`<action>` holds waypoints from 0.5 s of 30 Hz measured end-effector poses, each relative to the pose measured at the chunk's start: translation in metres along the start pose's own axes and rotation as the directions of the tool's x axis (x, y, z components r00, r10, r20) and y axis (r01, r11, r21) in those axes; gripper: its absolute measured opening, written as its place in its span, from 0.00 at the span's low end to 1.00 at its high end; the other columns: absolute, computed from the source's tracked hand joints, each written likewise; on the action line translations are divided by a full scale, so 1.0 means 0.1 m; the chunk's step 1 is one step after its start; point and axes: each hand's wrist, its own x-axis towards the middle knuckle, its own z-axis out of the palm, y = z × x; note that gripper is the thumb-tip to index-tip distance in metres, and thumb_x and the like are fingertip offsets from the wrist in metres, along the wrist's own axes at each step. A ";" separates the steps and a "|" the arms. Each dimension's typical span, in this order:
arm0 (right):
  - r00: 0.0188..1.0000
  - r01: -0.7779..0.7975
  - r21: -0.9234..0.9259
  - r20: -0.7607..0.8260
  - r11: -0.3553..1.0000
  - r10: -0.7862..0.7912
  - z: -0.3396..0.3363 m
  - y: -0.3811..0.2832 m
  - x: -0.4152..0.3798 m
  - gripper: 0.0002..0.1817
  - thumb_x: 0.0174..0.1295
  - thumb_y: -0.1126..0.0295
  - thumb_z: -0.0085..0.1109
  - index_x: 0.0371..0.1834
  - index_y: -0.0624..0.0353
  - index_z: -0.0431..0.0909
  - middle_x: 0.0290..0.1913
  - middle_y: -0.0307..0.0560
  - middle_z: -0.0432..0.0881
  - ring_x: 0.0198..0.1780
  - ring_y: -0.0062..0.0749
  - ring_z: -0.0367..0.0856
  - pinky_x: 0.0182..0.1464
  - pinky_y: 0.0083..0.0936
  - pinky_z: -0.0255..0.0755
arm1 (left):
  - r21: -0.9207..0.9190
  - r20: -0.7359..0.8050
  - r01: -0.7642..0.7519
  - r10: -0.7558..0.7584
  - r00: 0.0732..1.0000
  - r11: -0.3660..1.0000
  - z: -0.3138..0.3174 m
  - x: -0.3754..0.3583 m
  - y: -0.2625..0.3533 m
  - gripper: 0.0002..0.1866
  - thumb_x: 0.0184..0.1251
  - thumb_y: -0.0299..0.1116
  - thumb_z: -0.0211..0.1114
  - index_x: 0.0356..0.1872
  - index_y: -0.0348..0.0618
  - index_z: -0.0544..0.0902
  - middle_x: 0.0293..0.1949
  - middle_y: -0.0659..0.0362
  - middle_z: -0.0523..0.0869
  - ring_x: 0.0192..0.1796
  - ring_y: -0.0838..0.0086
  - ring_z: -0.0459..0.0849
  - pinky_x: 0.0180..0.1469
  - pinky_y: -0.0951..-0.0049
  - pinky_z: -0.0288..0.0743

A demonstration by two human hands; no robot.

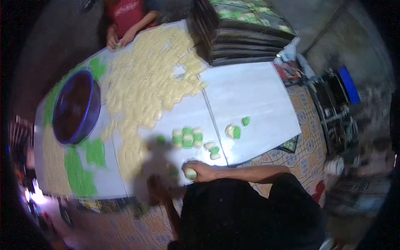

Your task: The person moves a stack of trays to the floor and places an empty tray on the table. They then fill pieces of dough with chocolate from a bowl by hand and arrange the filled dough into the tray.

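At the table's near edge my right hand (203, 171) is closed around a pale, faintly green dough piece (191, 173). My left hand (156, 188) is to its left, in dark shadow and smeared by motion, so its fingers do not show clearly. Just beyond the hands stands a block of green and cream dough pieces (187, 138), set side by side. A small green and cream cluster (213, 150) lies right of that block. One green dough piece (161, 139) sits to the block's left, partly in shadow.
Cream dough pieces (141, 79) cover much of the white table (254, 91), with green dough pieces (79, 173) at left. A purple basin (95, 104) stands there. Stacked dark trays (250, 46) rise at the back. Another person's hands (121, 38) work at the far edge.
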 end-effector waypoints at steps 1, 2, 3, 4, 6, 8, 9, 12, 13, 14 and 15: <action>0.997 0.004 0.353 0.069 0.936 -0.031 -0.12 0.03 -0.08 0.16 0.58 0.76 0.60 0.50 0.61 0.72 0.54 0.49 0.72 0.59 0.40 0.70 0.61 0.32 0.67 | 0.052 0.027 0.006 -0.007 1.000 0.999 -0.11 0.05 -0.04 0.11 0.64 0.27 0.59 0.45 0.31 0.79 0.44 0.49 0.83 0.47 0.65 0.81 0.53 0.67 0.78; 0.986 -0.003 0.660 0.128 0.751 -0.108 -0.26 0.08 -0.21 0.15 0.60 0.78 0.57 0.51 0.61 0.72 0.54 0.47 0.73 0.59 0.35 0.71 0.62 0.30 0.67 | 0.247 0.101 -0.352 0.337 0.936 0.903 -0.18 0.08 0.16 0.10 0.64 0.27 0.59 0.43 0.31 0.80 0.43 0.50 0.83 0.46 0.65 0.81 0.51 0.67 0.78; 0.992 -0.090 0.902 0.117 0.423 -0.038 -0.41 0.05 -0.38 0.23 0.61 0.80 0.55 0.61 0.60 0.68 0.58 0.45 0.71 0.62 0.31 0.69 0.63 0.29 0.65 | 0.401 0.206 -0.641 0.617 0.760 0.655 -0.23 0.09 0.46 0.10 0.64 0.28 0.59 0.40 0.31 0.80 0.42 0.50 0.84 0.44 0.65 0.82 0.50 0.66 0.78; 0.989 -0.145 0.981 0.143 0.132 0.026 -0.71 0.01 -0.53 0.35 0.58 0.82 0.56 0.70 0.59 0.57 0.61 0.46 0.70 0.64 0.32 0.68 0.66 0.29 0.62 | 0.650 0.131 -0.226 0.186 0.974 0.725 -0.10 0.16 0.84 0.11 0.64 0.29 0.55 0.36 0.31 0.81 0.38 0.52 0.84 0.41 0.66 0.83 0.46 0.67 0.79; 0.968 0.236 0.874 -0.248 0.424 -0.028 -1.54 -0.10 -0.85 0.42 0.56 0.75 0.61 0.73 0.60 0.49 0.66 0.56 0.66 0.67 0.35 0.66 0.67 0.30 0.62 | 0.086 0.014 -0.423 0.423 0.906 0.902 -0.06 0.16 0.91 0.09 0.63 0.26 0.55 0.37 0.30 0.80 0.34 0.55 0.83 0.39 0.71 0.81 0.43 0.71 0.77; 0.918 0.389 0.759 -0.363 0.522 -0.158 -2.65 -0.25 -1.24 0.48 0.52 0.75 0.64 0.74 0.56 0.44 0.65 0.57 0.69 0.65 0.38 0.69 0.68 0.34 0.61 | -0.337 -0.006 -0.224 0.235 0.972 0.915 0.10 0.10 1.17 0.09 0.62 0.26 0.58 0.41 0.30 0.78 0.32 0.57 0.80 0.37 0.74 0.78 0.46 0.73 0.74; 0.835 0.429 0.472 -0.532 0.770 -0.139 -3.15 -0.36 -1.43 0.50 0.48 0.70 0.69 0.73 0.56 0.48 0.64 0.58 0.69 0.66 0.41 0.68 0.69 0.33 0.60 | -0.307 -0.036 -0.265 0.267 0.963 0.914 0.21 0.06 1.33 0.10 0.62 0.26 0.58 0.42 0.30 0.77 0.31 0.58 0.79 0.37 0.75 0.77 0.46 0.74 0.73; 0.687 0.268 0.024 -0.706 0.963 -0.174 -4.49 -0.50 -1.88 0.47 0.47 0.72 0.66 0.72 0.53 0.51 0.61 0.54 0.69 0.64 0.40 0.66 0.66 0.32 0.62 | -0.264 -0.106 -0.289 0.270 0.957 0.920 0.78 -0.20 2.08 0.09 0.63 0.25 0.58 0.42 0.31 0.76 0.33 0.58 0.79 0.36 0.75 0.76 0.46 0.75 0.72; 0.666 0.187 -0.069 -0.725 0.980 -0.178 -4.96 -0.48 -1.97 0.47 0.46 0.72 0.66 0.71 0.54 0.52 0.61 0.55 0.68 0.65 0.40 0.66 0.66 0.32 0.62 | -0.253 -0.065 -0.340 0.335 0.940 0.906 0.98 -0.20 2.28 0.09 0.63 0.24 0.57 0.42 0.31 0.77 0.31 0.57 0.80 0.36 0.73 0.78 0.45 0.73 0.73; 0.645 0.101 -0.159 -0.741 0.982 -0.186 -5.33 -0.43 -2.02 0.46 0.45 0.72 0.67 0.71 0.54 0.54 0.61 0.56 0.67 0.65 0.40 0.65 0.66 0.31 0.62 | -0.242 -0.027 -0.390 0.396 0.918 0.888 1.16 -0.20 2.44 0.08 0.63 0.23 0.56 0.42 0.32 0.77 0.30 0.56 0.80 0.35 0.71 0.79 0.44 0.71 0.75; 0.640 0.111 -0.176 -0.740 0.978 -0.206 -5.64 -0.36 -2.04 0.46 0.45 0.72 0.67 0.71 0.54 0.54 0.61 0.56 0.67 0.65 0.40 0.65 0.66 0.31 0.62 | -0.235 0.017 -0.447 0.463 0.886 0.863 1.34 -0.23 2.65 0.09 0.63 0.22 0.56 0.43 0.32 0.77 0.29 0.57 0.81 0.36 0.72 0.79 0.44 0.72 0.74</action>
